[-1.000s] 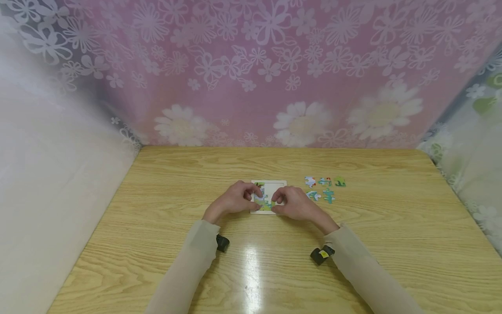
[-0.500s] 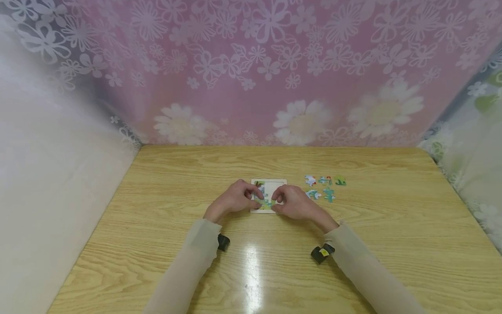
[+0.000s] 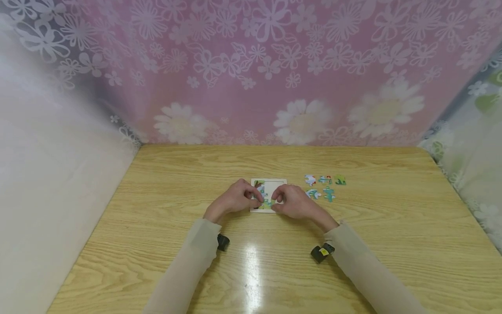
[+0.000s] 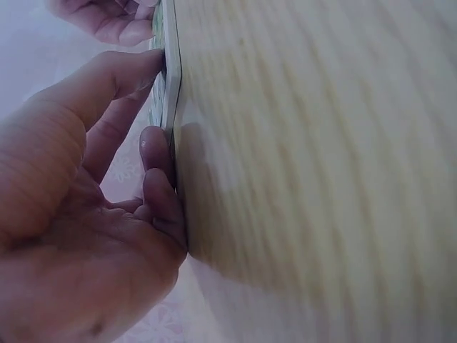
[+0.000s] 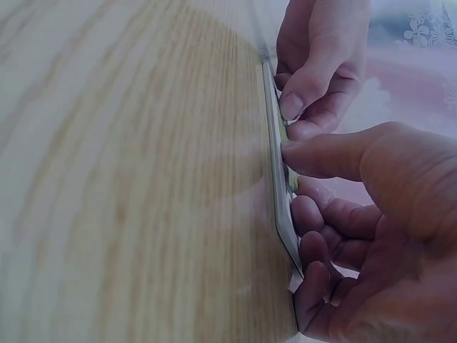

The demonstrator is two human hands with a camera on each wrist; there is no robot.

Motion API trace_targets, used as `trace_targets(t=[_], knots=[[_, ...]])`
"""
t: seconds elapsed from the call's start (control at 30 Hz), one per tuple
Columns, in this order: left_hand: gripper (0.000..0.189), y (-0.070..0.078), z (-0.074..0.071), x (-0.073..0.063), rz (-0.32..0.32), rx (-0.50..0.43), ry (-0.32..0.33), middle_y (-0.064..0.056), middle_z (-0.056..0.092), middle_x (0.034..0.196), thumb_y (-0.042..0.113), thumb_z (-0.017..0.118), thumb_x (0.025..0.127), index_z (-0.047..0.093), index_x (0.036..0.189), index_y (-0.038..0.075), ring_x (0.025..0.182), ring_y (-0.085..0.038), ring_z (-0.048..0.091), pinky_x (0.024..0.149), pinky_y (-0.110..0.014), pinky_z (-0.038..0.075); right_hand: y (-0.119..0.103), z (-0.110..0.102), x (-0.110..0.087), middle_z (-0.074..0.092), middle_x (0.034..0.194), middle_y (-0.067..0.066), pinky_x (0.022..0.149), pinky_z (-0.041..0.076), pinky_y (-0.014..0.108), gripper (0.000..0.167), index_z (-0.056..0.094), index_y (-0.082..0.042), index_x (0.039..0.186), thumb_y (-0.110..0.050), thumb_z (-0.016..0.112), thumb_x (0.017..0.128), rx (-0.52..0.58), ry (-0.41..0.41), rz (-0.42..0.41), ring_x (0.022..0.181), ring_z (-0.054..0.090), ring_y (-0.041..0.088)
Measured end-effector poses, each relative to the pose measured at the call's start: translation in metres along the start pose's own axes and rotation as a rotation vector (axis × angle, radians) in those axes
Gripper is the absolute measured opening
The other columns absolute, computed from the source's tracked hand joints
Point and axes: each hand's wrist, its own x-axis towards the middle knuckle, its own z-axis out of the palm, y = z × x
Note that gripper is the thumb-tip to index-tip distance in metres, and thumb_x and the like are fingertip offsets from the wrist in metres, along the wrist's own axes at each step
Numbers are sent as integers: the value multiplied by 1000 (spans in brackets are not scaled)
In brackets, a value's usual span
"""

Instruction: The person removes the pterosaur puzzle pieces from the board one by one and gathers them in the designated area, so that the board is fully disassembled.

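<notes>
A small white jigsaw tray (image 3: pixel 270 179) lies on the table, with printed puzzle pieces (image 3: pixel 267 204) along its left side and lower edge. Its upper right part shows bare backing. My left hand (image 3: pixel 237 198) reaches over the tray's left side, thumb and index fingertip close together on a piece. From the right, my right hand (image 3: pixel 295 203) pinches a green puzzle piece (image 5: pixel 292 180) at the lower right corner between thumb and index finger. Fingers largely cover both pieces. In the left wrist view, the other fingers of the left hand (image 4: pixel 93 179) curl beside the tray's edge.
Several loose puzzle pieces (image 3: pixel 328 193) lie in two rows right of the tray, beyond the right hand. The wood-grain table (image 3: pixel 157 244) ends at a pink floral curtain (image 3: pixel 243 109) at the back. A dark wrist camera (image 3: pixel 321 253) sits by the right sleeve.
The left thumb has shifted slightly up the tray, toward the index finger. The right hand stays at the lower right corner, and the loose pieces have not moved.
</notes>
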Motion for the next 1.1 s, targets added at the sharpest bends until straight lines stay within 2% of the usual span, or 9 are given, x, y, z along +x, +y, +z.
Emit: trace_targets(t=[0.17, 0.3, 0.5, 0.57, 0.63, 0.8, 0.93, 1.1], knots=[[7, 1, 1, 0, -4, -7, -2, 6, 44, 56, 9, 76, 90, 82, 93, 11, 56, -11, 34, 63, -25, 37, 0, 0, 0, 65, 90, 4, 74, 46, 32, 17, 70, -7, 101, -18, 76, 89, 12, 1, 10, 81, 56, 14], [9, 1, 1, -1, -18, -39, -6, 1, 44, 62, 6, 78, 86, 81, 94, 11, 57, -14, 34, 63, -28, 37, 0, -1, 0, 67, 92, 4, 75, 47, 32, 18, 69, -7, 102, -18, 76, 90, 35, 4, 7, 82, 59, 13], [9, -1, 1, -4, -101, -44, 7, -6, 48, 101, 14, 82, 87, 80, 94, 18, 92, -20, 41, 80, -36, 38, 2, 0, -3, 68, 90, 3, 71, 45, 30, 15, 68, -9, 101, -15, 76, 90, 67, 23, -14, 75, 56, 12], [9, -1, 1, -4, -118, -47, 8, -6, 46, 107, 15, 83, 87, 80, 94, 20, 97, -21, 40, 82, -37, 38, 2, 0, -4, 68, 89, 3, 69, 44, 30, 15, 67, -10, 100, -14, 76, 89, 97, 27, -16, 72, 55, 13], [9, 0, 1, -4, -109, -61, 8, -6, 48, 103, 14, 83, 87, 80, 95, 18, 92, -21, 42, 80, -36, 39, 4, 1, -5, 68, 89, 4, 69, 43, 30, 14, 66, -10, 99, -12, 75, 90, 127, 32, -24, 72, 54, 13], [11, 2, 0, -5, -80, -86, 1, -3, 47, 80, 11, 82, 86, 80, 97, 14, 71, -17, 40, 71, -30, 38, 9, -1, -5, 68, 90, 5, 71, 47, 30, 11, 65, -11, 99, -10, 73, 92, 217, 30, -27, 78, 59, 14], [11, 2, 0, -5, -82, -84, -6, -1, 46, 79, 11, 82, 87, 80, 98, 13, 71, -16, 39, 70, -30, 38, 16, -6, -10, 70, 92, 7, 73, 51, 31, 10, 67, -10, 101, -11, 72, 93, 284, 50, -28, 83, 64, 15], [12, 0, 0, -4, -77, -88, -9, 0, 46, 77, 12, 82, 87, 79, 98, 14, 70, -16, 39, 70, -31, 38, 27, -20, -21, 73, 97, 9, 75, 52, 29, 12, 69, -8, 106, -11, 70, 95, 311, 116, -30, 88, 67, 17]])
